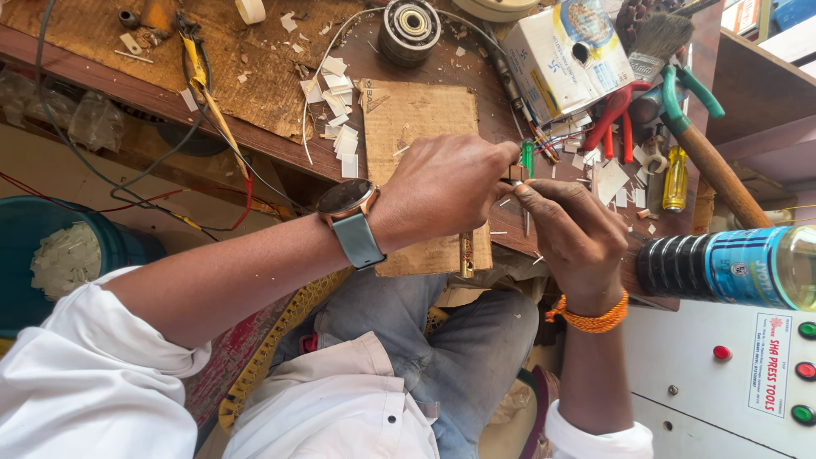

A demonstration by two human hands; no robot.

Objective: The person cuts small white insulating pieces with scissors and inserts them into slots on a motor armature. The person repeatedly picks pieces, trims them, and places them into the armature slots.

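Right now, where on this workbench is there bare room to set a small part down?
The cardboard sheet is mostly bare between the white paper strips and the left hand. Brown paper at the far left has open patches. It is crowded past the right hand: pliers, brush, hammer, yellow screwdriver and scraps.

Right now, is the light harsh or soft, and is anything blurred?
Head view: bright daylight, with glare on the clear plastic bottle at right; the left hand, right hand and brown cardboard sheet look sharp; straight edges bow toward the frame corners.
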